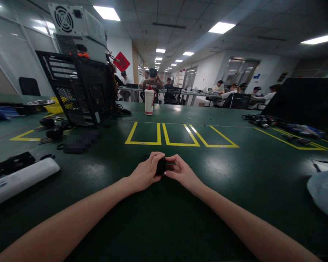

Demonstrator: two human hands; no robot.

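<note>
A small black block-shaped object (160, 166) is between my hands, just above or on the green table (164, 225); its exact kind does not show. My left hand (146, 171) wraps around it from the left, thumb below and fingers over the top. From the right, my right hand (182, 173) pinches at its side with thumb and forefinger. A bit of black shows behind my left fingers too. Much of the object is covered by the fingers.
Yellow tape outlines (180, 145) mark the table ahead, with a white cup (149, 102) behind them. A black computer case (84, 87) stands at left, near a white bar-shaped object (24, 180). Cables (259, 119) and a plastic bag (324, 189) lie at right. People sit farther back.
</note>
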